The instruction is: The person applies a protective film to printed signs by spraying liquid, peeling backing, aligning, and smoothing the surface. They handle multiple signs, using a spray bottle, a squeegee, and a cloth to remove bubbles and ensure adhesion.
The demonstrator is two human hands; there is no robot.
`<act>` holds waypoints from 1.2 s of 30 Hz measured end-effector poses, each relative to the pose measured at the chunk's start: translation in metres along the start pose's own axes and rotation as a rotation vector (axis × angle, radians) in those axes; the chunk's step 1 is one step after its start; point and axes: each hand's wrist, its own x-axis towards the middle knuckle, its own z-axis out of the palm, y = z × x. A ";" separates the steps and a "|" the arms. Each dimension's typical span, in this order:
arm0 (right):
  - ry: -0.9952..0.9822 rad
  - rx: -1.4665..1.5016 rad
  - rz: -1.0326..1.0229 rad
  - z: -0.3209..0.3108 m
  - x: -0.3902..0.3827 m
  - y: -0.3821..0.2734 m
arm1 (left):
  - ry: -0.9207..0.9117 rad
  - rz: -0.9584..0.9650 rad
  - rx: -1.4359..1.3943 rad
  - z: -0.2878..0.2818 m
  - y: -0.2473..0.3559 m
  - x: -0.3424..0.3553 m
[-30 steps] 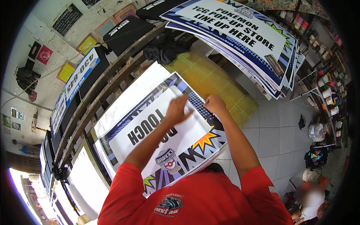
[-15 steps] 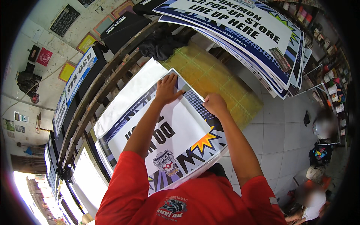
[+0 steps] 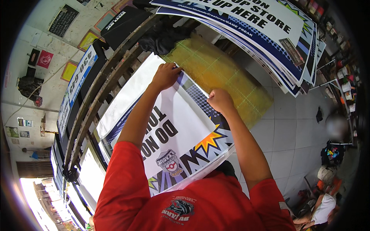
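Observation:
A large printed poster with a white centre, dark lettering and a blue, purple and orange border lies in front of me, upside down to me. At its far corner, the fingers of my left hand are curled and pinch the poster's edge. My right hand is closed at the right-hand far edge, its thumb and fingertips on the border. The printed sheet bulges slightly between the two hands. White backing paper shows along the left side. Under my palms and fingers the exact grip is partly hidden.
A yellowish, see-through gridded mat lies beyond the poster. Further off is a stack of printed boards. A dark rack rail runs along the left, with black cloth at its far end. Another person is at lower right.
My left hand has gone from lying flat on the poster to pinching its far corner, moving slightly away from me. My right hand stays at the edge, shifted slightly.

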 end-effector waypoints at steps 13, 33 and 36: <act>0.073 -0.035 -0.048 0.008 -0.002 -0.002 | 0.041 -0.383 -0.503 0.025 -0.065 0.023; 0.097 0.097 -0.052 0.000 -0.014 -0.005 | -0.320 -0.371 -0.800 -0.008 -0.078 0.052; 0.160 0.123 -0.196 0.000 -0.006 -0.017 | -0.310 -0.338 -0.928 -0.012 -0.090 0.049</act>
